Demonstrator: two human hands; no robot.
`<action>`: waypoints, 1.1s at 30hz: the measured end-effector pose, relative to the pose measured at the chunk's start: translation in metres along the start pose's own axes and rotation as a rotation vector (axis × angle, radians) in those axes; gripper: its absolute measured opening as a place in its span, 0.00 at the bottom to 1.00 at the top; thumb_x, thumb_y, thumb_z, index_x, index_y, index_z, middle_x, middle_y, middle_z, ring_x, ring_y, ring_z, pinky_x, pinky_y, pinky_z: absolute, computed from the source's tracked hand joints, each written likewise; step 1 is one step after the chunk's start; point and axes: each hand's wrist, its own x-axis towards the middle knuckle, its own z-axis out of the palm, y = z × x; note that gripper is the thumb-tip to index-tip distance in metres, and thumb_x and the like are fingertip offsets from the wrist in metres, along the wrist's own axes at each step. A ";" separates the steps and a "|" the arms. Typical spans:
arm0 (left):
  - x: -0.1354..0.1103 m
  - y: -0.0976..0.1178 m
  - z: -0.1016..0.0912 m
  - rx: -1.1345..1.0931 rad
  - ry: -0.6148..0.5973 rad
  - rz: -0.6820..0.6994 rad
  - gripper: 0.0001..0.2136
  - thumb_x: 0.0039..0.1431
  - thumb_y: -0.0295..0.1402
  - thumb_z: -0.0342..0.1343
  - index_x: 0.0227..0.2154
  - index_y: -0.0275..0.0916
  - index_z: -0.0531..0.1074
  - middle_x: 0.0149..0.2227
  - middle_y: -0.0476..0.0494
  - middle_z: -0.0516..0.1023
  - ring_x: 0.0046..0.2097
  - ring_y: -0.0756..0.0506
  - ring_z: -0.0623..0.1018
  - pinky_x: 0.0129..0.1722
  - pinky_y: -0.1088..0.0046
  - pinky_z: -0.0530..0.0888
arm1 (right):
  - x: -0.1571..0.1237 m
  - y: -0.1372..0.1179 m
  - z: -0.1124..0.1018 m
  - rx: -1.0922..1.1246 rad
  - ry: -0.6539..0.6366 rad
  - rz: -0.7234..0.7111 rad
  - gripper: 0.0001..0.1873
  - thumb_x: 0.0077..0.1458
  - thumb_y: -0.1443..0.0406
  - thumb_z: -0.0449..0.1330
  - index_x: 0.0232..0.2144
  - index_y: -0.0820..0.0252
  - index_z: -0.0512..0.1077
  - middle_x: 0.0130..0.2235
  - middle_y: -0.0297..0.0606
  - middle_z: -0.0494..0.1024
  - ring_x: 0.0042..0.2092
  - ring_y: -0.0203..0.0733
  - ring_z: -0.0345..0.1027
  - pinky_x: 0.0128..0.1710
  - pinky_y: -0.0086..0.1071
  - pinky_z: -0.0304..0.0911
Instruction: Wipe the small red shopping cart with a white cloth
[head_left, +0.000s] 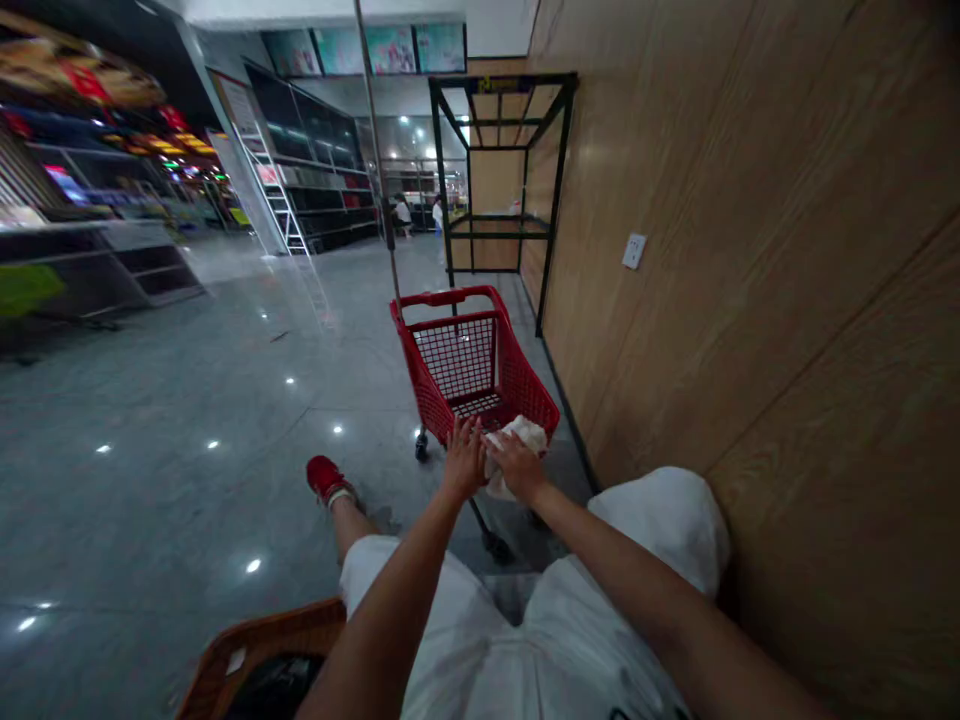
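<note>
A small red shopping cart (517,365) with lattice sides stands in front of my knees. My left hand (466,458) rests at its near rim, fingers stretched out and apart, apparently holding nothing. Just beside it, my right hand (519,468) is on a crumpled whitish cloth (531,432) against the same rim. Part of the cloth spreads past the fingers and part hangs down between the two hands. The right fingertips are partly lost in the folds. A long thin pole (381,170) rises near the cart's far left corner.
Along my right runs a wood-panelled wall (675,330) with a socket (634,251). Behind the cart stands a black metal frame (559,190). A brown basket (225,650) holding something black is at lower left. Farther off are a ladder (277,195), shelves (330,190) and people (403,212).
</note>
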 end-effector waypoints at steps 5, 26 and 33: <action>0.003 0.003 0.001 0.002 0.029 0.002 0.24 0.68 0.36 0.38 0.66 0.37 0.52 0.67 0.37 0.57 0.71 0.37 0.43 0.66 0.48 0.55 | -0.017 0.074 -0.020 -0.014 -0.032 0.068 0.31 0.58 0.77 0.49 0.62 0.54 0.63 0.62 0.43 0.67 0.63 0.47 0.57 0.65 0.50 0.47; 0.008 0.016 0.008 -0.008 0.065 -0.054 0.24 0.68 0.35 0.39 0.65 0.37 0.53 0.67 0.36 0.57 0.70 0.35 0.43 0.64 0.47 0.58 | -0.014 0.053 -0.035 -0.043 -0.001 0.288 0.24 0.52 0.59 0.59 0.53 0.53 0.71 0.54 0.44 0.71 0.56 0.54 0.60 0.62 0.58 0.32; 0.005 0.013 0.007 -0.023 0.068 -0.039 0.24 0.67 0.33 0.39 0.65 0.36 0.54 0.66 0.33 0.58 0.70 0.36 0.44 0.64 0.45 0.57 | 0.002 -0.018 -0.012 -0.006 0.028 0.299 0.24 0.55 0.55 0.58 0.53 0.53 0.70 0.54 0.47 0.70 0.56 0.55 0.59 0.61 0.57 0.34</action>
